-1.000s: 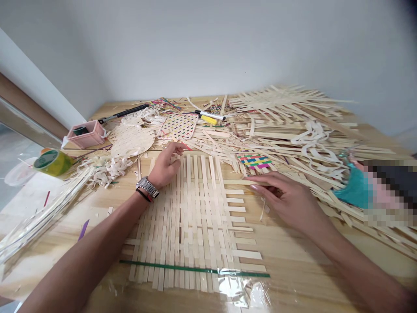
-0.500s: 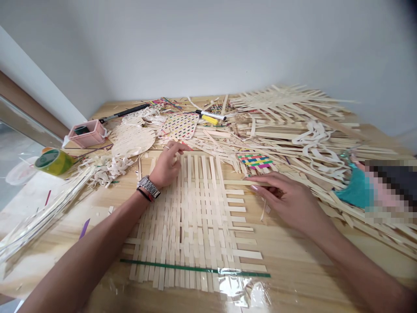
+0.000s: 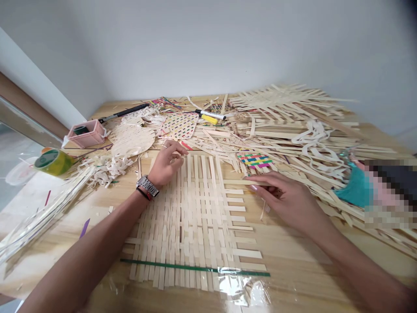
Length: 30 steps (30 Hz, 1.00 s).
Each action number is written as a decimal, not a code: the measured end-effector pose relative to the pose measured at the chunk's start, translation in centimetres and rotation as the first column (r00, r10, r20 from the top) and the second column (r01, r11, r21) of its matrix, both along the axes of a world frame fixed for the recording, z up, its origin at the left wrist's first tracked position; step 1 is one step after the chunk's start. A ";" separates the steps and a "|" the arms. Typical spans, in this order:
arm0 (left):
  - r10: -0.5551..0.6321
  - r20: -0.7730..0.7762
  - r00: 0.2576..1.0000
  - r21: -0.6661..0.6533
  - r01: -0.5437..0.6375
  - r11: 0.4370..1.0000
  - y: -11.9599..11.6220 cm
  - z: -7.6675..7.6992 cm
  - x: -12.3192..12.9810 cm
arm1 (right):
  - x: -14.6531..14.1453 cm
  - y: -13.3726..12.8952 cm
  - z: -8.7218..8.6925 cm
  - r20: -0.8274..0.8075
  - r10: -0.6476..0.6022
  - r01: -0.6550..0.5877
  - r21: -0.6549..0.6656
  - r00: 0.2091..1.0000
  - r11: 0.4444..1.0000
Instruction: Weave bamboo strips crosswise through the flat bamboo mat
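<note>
We work at a pale wooden table [image 3: 293, 254], and at its far left lies a bundle of pale strips in clear plastic [image 3: 39, 221]. Above that sit a green-and-yellow roll of tape [image 3: 54, 162] and a pink plastic box [image 3: 85, 134], with a black-handled tool [image 3: 124, 113] behind them. A round woven mat [image 3: 132, 141] lies beside a heap of curled shavings [image 3: 104, 165].

Our left hand [image 3: 167, 164], with a metal wristwatch [image 3: 147, 186] on its wrist, rests at the top left corner of the woven strip panel [image 3: 192, 217]. Its fingers [image 3: 176, 148] curl loosely, open and closed on nothing we can see. The panel lies flat in the middle of the table, on clear plastic film [image 3: 234, 282] crossed by a green line [image 3: 195, 268].

Farther up are a square mat with coloured flecks [image 3: 177, 126], a white marker [image 3: 210, 115] and a small rainbow-coloured weave [image 3: 254, 160]. Our right hand [image 3: 286, 200] sits at the panel's right edge, its fingertips [image 3: 257, 188] on a loose strip [image 3: 236, 182]; we cannot tell whether they pinch it. Past it spreads a large pile of loose strips [image 3: 293, 130], and a teal cloth [image 3: 356, 189] lies beside a blurred patch.
</note>
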<state>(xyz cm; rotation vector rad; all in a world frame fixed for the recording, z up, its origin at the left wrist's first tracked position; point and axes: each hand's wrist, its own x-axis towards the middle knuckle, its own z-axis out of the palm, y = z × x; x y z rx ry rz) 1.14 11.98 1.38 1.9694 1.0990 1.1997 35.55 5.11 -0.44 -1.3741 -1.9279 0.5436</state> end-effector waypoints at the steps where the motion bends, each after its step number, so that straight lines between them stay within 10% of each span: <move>1: -0.004 0.019 1.000 -0.018 0.004 1.000 0.0 0.0 0.0 | 0.0 0.0 0.0 -0.001 0.000 0.000 -0.001 1.000 1.000; 30: 0.066 0.283 0.957 -0.404 0.056 0.913 -0.3 0.9 0.4 | 0.1 0.0 -0.1 0.015 -0.006 0.006 -0.010 1.000 1.000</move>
